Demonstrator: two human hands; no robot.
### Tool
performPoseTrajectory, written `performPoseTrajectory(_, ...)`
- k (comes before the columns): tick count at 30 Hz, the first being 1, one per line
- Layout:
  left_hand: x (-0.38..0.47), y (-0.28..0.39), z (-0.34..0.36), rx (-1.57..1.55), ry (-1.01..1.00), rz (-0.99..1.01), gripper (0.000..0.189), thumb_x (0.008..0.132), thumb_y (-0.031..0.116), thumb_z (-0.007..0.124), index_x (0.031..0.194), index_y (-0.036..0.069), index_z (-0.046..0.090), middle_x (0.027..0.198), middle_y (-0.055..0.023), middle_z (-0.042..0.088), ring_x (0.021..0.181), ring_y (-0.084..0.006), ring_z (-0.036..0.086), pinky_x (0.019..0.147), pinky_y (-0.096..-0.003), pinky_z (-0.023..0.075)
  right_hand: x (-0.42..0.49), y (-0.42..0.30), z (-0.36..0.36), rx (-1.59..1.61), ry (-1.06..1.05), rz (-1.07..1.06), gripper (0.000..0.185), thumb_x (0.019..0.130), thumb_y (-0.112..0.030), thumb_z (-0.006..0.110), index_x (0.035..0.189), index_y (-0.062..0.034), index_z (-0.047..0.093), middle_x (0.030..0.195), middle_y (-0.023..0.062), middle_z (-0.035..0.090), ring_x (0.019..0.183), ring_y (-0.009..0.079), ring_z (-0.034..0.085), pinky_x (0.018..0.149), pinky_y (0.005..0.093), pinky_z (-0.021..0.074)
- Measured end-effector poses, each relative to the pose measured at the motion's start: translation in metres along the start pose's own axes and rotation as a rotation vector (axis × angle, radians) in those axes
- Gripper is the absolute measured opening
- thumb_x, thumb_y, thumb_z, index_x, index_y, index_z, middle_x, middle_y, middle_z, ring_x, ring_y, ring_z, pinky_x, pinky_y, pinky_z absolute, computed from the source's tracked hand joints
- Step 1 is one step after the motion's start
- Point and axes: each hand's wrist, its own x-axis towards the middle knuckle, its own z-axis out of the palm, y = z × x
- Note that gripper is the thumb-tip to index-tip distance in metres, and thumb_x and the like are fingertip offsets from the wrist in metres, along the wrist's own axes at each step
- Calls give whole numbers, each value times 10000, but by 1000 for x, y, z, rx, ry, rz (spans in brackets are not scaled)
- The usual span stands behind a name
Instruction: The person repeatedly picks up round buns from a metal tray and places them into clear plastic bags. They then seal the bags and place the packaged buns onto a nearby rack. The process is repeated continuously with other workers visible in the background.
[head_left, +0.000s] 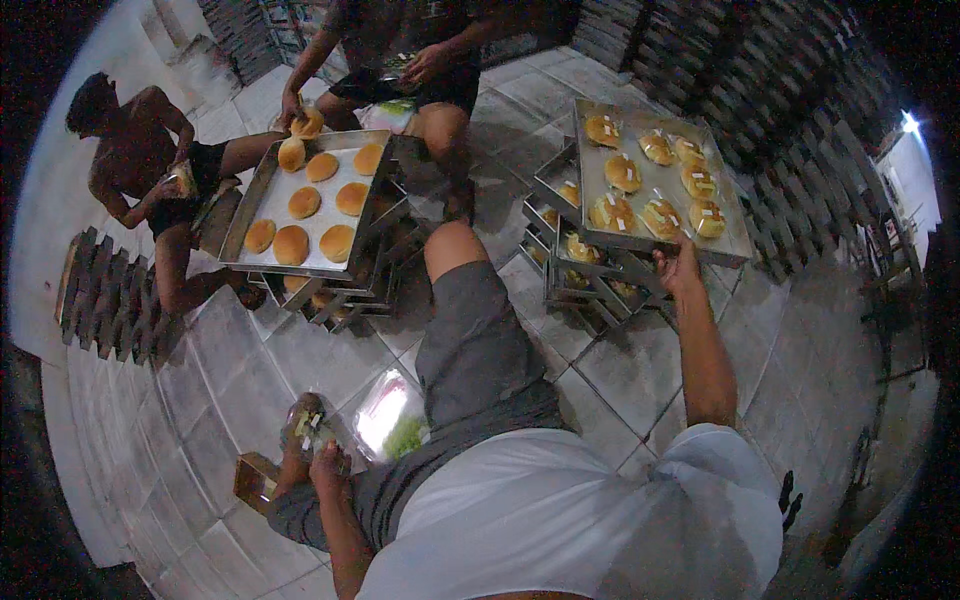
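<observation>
My right hand (677, 266) grips the near edge of a metal baking tray (731, 240) that holds several buns wrapped in clear plastic (661, 218). This tray lies slanted on a stack of similar trays. My left hand (330, 466), near my bent knee, holds the gathered end of a clear plastic bag (309, 424) with pale strips on it; a bun inside it is hard to make out. A stack of clear plastic bags (386, 412) with white and green print lies beside that hand. Further forward, a metal tray (360, 271) bears several unwrapped buns (290, 245).
More trays (570, 259) are stacked crosswise under both top trays. One person (135, 157) sits at the left with a bagged bun; another, at the top, reaches to the unwrapped buns. A small open box (255, 480) stands by my left leg. Dark slatted stacks (750, 90) line the right.
</observation>
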Motion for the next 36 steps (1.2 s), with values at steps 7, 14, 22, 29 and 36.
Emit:
performPoseTrajectory(7, -48, 36, 28, -293, 95, -146, 147, 962, 187, 686, 1041, 64, 670, 886, -33, 645, 779, -178, 614, 690, -329, 512, -64, -1, 19, -294, 33, 85, 691, 803, -640, 769, 1103, -29, 653, 834, 131, 738, 614, 164, 682, 465, 228, 513)
performPoseTrajectory(14, -40, 38, 31, 364, 202, -48, 205, 929, 194, 700, 1058, 40, 660, 891, -36, 658, 830, -174, 633, 754, -312, 514, -104, 25, 76, -1339, 299, -969, 510, 756, -450, 877, 1065, -83, 705, 877, 101, 730, 841, 299, 693, 753, 436, 547)
performPoseTrajectory(22, -39, 25, 21, -157, 112, -100, 240, 893, 199, 711, 1079, 62, 644, 1099, -56, 662, 1075, -190, 607, 1005, -462, 457, -72, -7, 109, -1699, 191, -1145, 375, 802, -308, 845, 1032, -41, 717, 1028, 178, 712, 1076, 385, 633, 931, 498, 499)
performPoseTrajectory(29, -43, 45, 39, -237, 174, -182, 310, 949, 190, 704, 1217, 55, 626, 1133, -63, 670, 1059, -240, 639, 921, -447, 534, -161, 124, 405, -880, -1216, -668, 471, 884, -388, 786, 1126, 12, 730, 1107, 143, 746, 988, 253, 711, 909, 369, 544)
performPoseTrajectory(36, -98, 51, 45, -373, 178, -16, 283, 913, 131, 728, 1121, -32, 625, 1018, -135, 680, 918, -264, 672, 830, -420, 581, -71, 249, 606, -1322, -1254, -678, 589, 770, -472, 823, 1074, 21, 717, 1098, 215, 730, 969, 305, 711, 822, 442, 562)
